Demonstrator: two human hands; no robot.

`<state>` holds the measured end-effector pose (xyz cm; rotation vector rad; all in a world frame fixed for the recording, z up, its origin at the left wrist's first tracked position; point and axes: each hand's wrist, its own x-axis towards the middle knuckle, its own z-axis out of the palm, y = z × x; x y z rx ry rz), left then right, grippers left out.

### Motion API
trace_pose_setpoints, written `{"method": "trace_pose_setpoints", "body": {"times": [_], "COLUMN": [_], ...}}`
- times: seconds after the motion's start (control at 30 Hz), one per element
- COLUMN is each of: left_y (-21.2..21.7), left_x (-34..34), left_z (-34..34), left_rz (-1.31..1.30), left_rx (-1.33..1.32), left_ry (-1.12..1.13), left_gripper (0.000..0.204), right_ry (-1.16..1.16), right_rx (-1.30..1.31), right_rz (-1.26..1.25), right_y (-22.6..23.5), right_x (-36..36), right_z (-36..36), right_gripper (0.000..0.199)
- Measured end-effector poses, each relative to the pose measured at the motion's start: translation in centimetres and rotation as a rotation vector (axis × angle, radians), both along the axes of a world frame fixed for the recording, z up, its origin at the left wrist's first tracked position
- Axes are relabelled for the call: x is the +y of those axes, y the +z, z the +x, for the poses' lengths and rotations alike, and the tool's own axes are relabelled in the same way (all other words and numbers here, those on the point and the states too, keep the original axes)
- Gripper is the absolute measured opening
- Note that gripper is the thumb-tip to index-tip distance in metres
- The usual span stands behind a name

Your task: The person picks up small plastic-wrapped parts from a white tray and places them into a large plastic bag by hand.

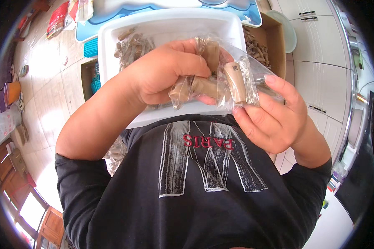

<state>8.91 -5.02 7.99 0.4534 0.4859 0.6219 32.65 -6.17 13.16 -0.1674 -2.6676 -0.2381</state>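
Observation:
Above a white plastic bin [170, 15], my left hand [170, 68] is closed around several tan tapered pieces [205, 88], each in a small clear plastic bag. My right hand [274, 114] pinches a clear plastic bag [253, 83] from the right side. Through that film shows another tan tapered piece [234, 83] with a small dark square near its upper end. Both hands are close together, and the film runs between them. The left fingertips are partly hidden behind the pieces. More bagged brownish pieces [133, 47] lie at the left inside the bin.
A cardboard box [276, 37] holding many small brown pieces stands right of the bin. Behind is a light blue wavy-edged surface [170, 5]. A teal basket [90, 47] sits at the left. Pale cabinets [320, 45] line the right, and bagged items [117, 155] lie beside my left elbow.

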Motion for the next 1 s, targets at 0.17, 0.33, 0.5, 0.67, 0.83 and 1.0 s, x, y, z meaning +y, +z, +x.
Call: {"method": "trace_pose_setpoints", "body": {"times": [0.17, 0.33, 0.5, 0.67, 0.83, 1.0], "left_y": [0.9, -0.8, -2.0, -0.6, 0.4, 0.6], "left_x": [-0.8, -0.7, -0.3, -1.8, -2.3, -2.6], "left_z": [1.1, 1.0, -3.5, -3.8, -2.6, -1.3], "left_rz": [-0.026, 0.076, 0.077, 0.195, 0.389, 0.146], "left_rx": [-0.03, 0.171, 0.102, 0.096, 0.275, 0.134], "left_ry": [-0.083, -0.079, 0.162, 0.055, -0.18, -0.269], "left_gripper": [0.041, 0.048, 0.044, 0.033, 0.048, 0.05], "right_ry": [0.023, 0.033, -0.057, -0.315, -0.21, -0.329], "right_rx": [-0.003, -0.123, -0.088, -0.124, -0.474, -0.611], "right_rz": [-0.044, -0.093, -0.368, -0.563, -0.492, -0.424], "right_y": [-0.1, 1.2, 2.0, 4.1, 5.7, 4.5], "right_x": [0.4, 1.1, 0.9, 1.7, 3.0, 3.2], "right_z": [0.0, -0.5, -0.2, -1.4, -3.1, -4.3], "right_gripper": [0.014, 0.014, 0.016, 0.017, 0.019, 0.044]}}
